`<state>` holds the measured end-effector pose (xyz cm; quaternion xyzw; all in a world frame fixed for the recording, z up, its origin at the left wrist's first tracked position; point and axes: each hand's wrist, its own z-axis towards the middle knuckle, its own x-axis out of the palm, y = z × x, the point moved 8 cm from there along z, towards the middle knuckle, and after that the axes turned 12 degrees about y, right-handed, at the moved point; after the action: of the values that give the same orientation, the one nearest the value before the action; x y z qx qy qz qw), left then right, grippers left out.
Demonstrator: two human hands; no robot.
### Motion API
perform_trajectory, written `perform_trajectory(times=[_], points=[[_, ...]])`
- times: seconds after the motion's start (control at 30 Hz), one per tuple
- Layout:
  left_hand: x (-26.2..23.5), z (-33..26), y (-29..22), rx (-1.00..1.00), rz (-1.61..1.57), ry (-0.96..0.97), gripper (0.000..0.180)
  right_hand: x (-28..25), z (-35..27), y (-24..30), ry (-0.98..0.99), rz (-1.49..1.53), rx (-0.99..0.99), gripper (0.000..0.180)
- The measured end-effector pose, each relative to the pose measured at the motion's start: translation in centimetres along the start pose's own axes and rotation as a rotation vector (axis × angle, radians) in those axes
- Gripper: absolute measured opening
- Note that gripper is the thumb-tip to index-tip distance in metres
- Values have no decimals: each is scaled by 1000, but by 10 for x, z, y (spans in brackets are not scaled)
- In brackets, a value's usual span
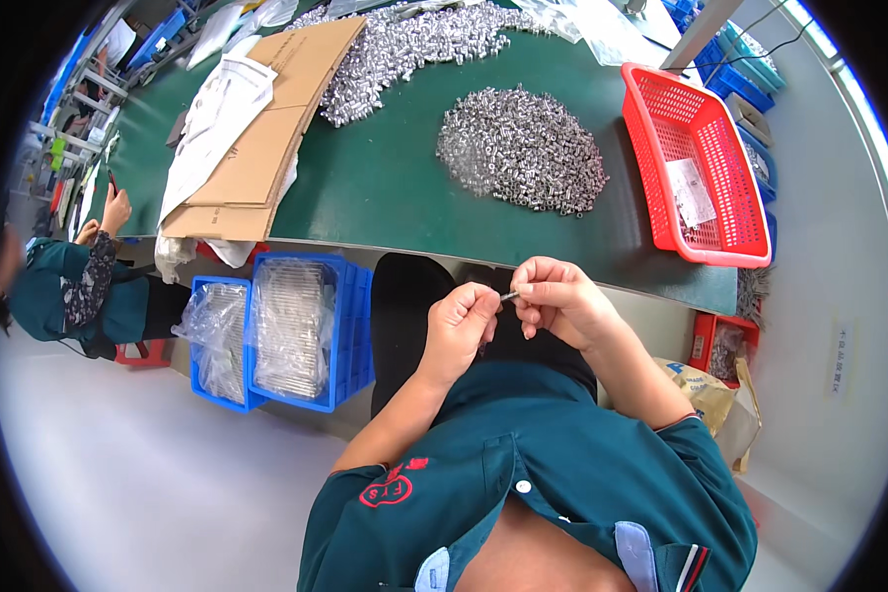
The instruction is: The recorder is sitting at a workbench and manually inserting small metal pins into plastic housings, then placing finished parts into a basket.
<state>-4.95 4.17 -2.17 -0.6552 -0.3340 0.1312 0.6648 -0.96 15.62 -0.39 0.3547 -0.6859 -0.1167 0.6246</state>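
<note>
My left hand point(458, 331) and my right hand point(560, 298) meet just off the table's near edge, above my lap. Both are closed in a pinch, thumbs against forefingers. A small, thin, dark metal piece point(508, 296) bridges the gap between the fingertips; most of it is covered, so its exact kind does not show. Beyond my hands, a mound of small silver metal sleeves point(523, 148) lies on the green table point(385, 187). To its right sits a red perforated plastic basket point(651, 158) with a white paper slip point(691, 192) inside.
A larger heap of shiny metal parts point(405, 54) spreads at the back. Flattened cardboard point(257, 128) and white plastic lie at the left. Blue crates point(355, 335) stand on the floor to the left, near a co-worker point(79, 296). A red bin point(725, 345) stands low at the right.
</note>
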Motion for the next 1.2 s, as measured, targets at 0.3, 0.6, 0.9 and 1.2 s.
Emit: perform_trajectory(times=[0.3, 0.6, 0.9, 1.2], points=[[7, 6, 6, -53, -234, 29, 26, 6, -9, 15, -258, -582, -278, 11], [5, 9, 12, 0, -430, 63, 24, 10, -3, 31, -247, -876, -167, 15], [-5, 6, 9, -29, -447, -18, 22, -2, 1, 90, -671, -1841, -467, 21], [-8, 5, 13, -18, -396, -19, 22, 4, 8, 87, -686, -1938, -494, 18]])
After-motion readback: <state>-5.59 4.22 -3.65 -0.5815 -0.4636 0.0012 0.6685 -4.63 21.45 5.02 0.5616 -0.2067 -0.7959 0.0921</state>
